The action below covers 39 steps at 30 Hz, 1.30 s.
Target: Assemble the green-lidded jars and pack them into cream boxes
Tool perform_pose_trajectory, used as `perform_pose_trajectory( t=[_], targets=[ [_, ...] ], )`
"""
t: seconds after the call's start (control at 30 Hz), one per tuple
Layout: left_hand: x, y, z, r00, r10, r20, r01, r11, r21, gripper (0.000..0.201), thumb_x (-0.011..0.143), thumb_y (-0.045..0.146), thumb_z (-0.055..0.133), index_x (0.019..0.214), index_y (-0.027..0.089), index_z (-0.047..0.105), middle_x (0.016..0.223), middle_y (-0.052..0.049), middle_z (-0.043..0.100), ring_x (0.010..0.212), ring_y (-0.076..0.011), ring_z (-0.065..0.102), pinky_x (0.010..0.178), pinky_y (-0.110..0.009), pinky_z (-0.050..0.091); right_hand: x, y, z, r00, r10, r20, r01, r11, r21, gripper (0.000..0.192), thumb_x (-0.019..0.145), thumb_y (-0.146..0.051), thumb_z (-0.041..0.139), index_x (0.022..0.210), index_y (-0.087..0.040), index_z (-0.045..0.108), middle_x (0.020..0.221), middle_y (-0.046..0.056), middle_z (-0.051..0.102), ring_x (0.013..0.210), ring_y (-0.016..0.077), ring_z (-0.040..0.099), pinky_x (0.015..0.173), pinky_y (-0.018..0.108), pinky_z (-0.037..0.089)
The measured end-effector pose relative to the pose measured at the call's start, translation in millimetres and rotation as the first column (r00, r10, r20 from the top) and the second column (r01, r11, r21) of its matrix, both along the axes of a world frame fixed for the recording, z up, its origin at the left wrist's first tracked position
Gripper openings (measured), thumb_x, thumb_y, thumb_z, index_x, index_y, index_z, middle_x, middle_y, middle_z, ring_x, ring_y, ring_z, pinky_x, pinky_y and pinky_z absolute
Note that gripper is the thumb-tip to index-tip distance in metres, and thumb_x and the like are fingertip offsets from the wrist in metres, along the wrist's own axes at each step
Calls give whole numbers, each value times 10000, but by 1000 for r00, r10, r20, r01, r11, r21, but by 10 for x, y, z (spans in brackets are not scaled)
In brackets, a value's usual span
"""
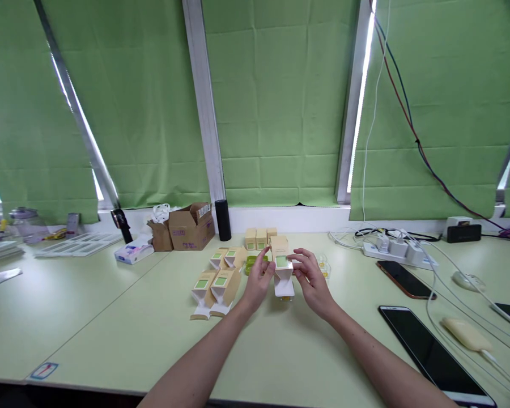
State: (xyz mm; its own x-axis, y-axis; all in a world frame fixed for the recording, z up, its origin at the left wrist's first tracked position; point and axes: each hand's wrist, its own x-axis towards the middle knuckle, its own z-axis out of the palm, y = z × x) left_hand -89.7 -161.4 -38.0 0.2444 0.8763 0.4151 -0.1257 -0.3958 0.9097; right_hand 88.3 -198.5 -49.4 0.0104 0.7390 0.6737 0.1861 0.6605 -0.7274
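Between my hands is a small tan carton (pixel 279 247) with a green label and its white end flap folded out towards me. My left hand (pixel 258 284) grips it from the left, thumb along the side. From the right, the fingers of my right hand (pixel 313 284) press on its side. A small yellowish thing (pixel 286 298) peeks out under the flap, too little of it showing to name. Several similar open cartons (pixel 225 284) lie left of my left hand. Behind the hands stand closed cartons (pixel 250 238), green pieces (pixel 250 264) and clear round pieces with yellow (pixel 324 266).
A brown cardboard box (pixel 192 228), a black cylinder (pixel 223 220) and a tissue pack (pixel 134 251) stand at the back left. On the right lie a power strip (pixel 399 253) with loose cables, a phone (pixel 406 279) and a larger black-screened device (pixel 433 351).
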Motion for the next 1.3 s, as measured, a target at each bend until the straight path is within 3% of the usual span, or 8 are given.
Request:
perform_pose_trajectory(
  t=[0.27,0.47,0.63,0.77,0.83,0.93,1.1,1.3],
  targets=[
    [-9,2,-10,1000,11,16,-12,998,70,749,925,592,637,1529,234,378,1082,-104,729,1073,-257,663,973,-397,474,1,15,-19,1000,-11,9,11,1000,7,276,1046,-396,481,1259,-325,640,1425,103,408,967,178,690,869,392,604],
    [-28,-57,28,996,-74,-49,80,988,132,756,936,512,657,1565,296,298,1248,-111,694,1187,-279,611,990,-412,443,9,16,-13,998,-60,22,60,998,21,292,1049,-393,466,1260,-317,654,1400,106,442,963,181,686,849,382,607],
    [-13,-49,24,997,-24,-75,35,987,156,683,916,474,694,1511,295,409,1362,-114,647,1189,-272,608,1003,-400,427,21,43,-18,996,-86,-10,86,996,25,328,1043,-402,476,1330,-314,609,1390,108,511,977,199,700,875,415,615],
    [-4,-47,30,999,-19,-46,24,994,107,665,930,488,667,1510,289,409,1343,-119,654,1235,-281,592,984,-395,461,57,76,-34,980,-174,-94,173,985,-25,373,1038,-436,469,1364,-273,550,1113,80,684,910,210,706,812,421,634],
    [-4,-52,38,999,-20,-44,24,995,92,668,929,501,664,1509,282,416,1349,-121,648,1251,-282,581,984,-390,466,85,88,-41,967,-233,-98,230,972,-45,354,1036,-440,460,1311,-251,576,935,49,698,842,204,692,773,404,628],
    [-4,-52,41,998,-18,-60,24,995,94,672,934,517,651,1518,286,410,1331,-117,651,1206,-267,596,983,-384,467,125,91,-31,935,-350,-61,347,936,-55,284,1014,-388,480,1208,-244,629,831,27,650,751,193,644,706,376,602],
    [-4,-27,14,997,-8,-73,15,996,91,649,946,539,627,1511,288,431,1267,-109,667,1122,-248,619,962,-370,471,136,68,38,893,-446,-63,448,894,21,363,892,-303,622,1255,-282,625,1044,73,580,984,247,586,761,404,617],
    [7,-20,17,992,50,-113,-35,991,130,582,950,561,607,1449,276,514,1244,-99,670,1055,-235,613,946,-367,466,119,103,22,949,-291,-119,290,957,-22,374,879,-250,598,1252,-262,587,1122,76,593,1075,238,591,866,421,600]
  ],
)
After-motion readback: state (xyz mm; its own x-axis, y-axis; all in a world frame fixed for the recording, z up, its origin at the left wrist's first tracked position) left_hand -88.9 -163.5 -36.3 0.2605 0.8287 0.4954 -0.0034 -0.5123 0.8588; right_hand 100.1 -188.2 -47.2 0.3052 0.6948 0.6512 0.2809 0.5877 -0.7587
